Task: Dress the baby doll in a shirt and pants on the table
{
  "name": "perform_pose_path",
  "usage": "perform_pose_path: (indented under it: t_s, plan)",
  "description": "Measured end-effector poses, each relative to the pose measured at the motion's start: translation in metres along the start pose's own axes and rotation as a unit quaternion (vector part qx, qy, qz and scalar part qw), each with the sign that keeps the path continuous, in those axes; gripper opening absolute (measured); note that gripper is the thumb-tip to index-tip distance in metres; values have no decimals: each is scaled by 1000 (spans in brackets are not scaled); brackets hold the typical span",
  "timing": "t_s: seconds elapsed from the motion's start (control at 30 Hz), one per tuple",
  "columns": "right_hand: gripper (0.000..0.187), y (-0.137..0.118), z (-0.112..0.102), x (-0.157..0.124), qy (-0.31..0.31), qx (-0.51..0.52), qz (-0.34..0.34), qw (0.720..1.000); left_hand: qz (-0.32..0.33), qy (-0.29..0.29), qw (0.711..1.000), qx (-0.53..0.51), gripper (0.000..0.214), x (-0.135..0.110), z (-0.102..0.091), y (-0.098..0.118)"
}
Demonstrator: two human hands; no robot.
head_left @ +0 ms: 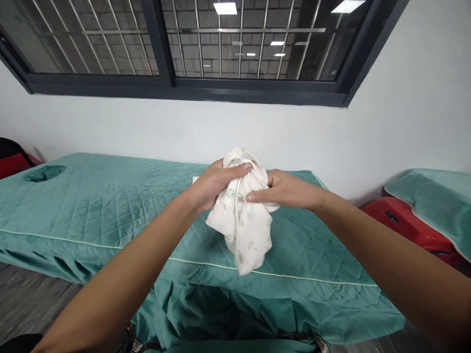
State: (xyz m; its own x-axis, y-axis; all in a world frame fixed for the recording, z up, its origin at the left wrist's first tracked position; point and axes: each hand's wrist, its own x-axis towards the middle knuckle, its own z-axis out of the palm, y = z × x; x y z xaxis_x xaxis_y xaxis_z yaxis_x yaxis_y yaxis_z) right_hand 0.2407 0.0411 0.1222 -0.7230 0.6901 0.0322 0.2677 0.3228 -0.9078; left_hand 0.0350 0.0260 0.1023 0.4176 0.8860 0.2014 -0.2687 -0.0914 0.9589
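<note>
A white cloth garment (250, 235) with small green and pink prints hangs bunched between my two hands above the bed. It looks like baby clothing; its exact kind is hidden by the folds. My left hand (217, 181) grips its upper left side, thumb lying across the gathered fabric. On the other side my right hand (281, 189) pinches the cloth, with the thumb in front and the fingers behind. The lower part of the cloth dangles loose. Under it lies a quilted green bed cover (121, 206).
A small white item (195, 179) shows partly behind my left hand. The bed has a round hole (44, 173) at its left end. Behind it rise a white wall (176, 127) and a barred window (243, 49). A red plastic object (408, 225) under green cloth stands right.
</note>
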Motion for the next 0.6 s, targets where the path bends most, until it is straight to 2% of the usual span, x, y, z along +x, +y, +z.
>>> perform_pose_path:
  t_s: [0.07,0.13,0.27,0.37,0.47,0.5,0.6]
  plan:
    - [34,3,3,4,65,68,-31,995,-15,4,1000,1,35,-2,5,-3]
    - [38,4,6,7,119,137,-58,982,-32,-19,999,34,31,-4,10,-5]
    - [47,4,13,8,156,215,-59,962,-40,-60,994,83,22,-5,10,-7]
    - [52,6,16,7,149,232,-50,960,-29,-36,999,28,31,-4,2,-7]
    - [52,13,11,6,128,196,-34,972,6,28,999,-27,21,-4,-8,-6]
    - [52,15,8,5,102,179,-23,978,15,49,998,-36,20,-4,-10,-5]
    - [51,16,2,3,-5,111,12,994,12,62,996,-58,45,-5,-12,-5]
